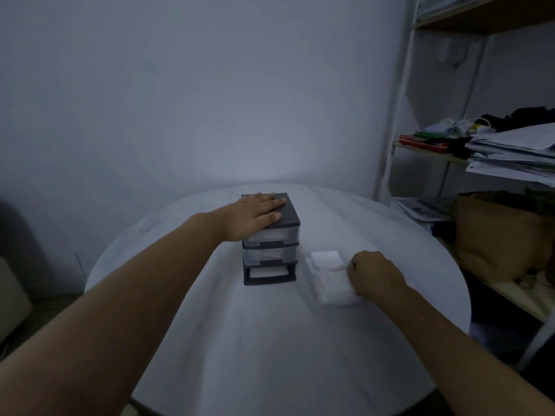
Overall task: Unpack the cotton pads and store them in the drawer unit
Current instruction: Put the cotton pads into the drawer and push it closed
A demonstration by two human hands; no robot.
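A small dark grey drawer unit with clear drawers stands on the round white table. Its two upper drawers are in place; the bottom slot shows as an empty frame. My left hand lies flat on the unit's top with straight fingers. To the right of the unit lies a clear drawer holding white cotton pads. My right hand has curled fingers at the drawer's right edge and seems to pinch it; the fingertips are hidden.
A white metal shelf rack stands at the right with stacked papers, clothes and a brown bag. A plain wall lies behind the table. A pale box sits on the floor at the left.
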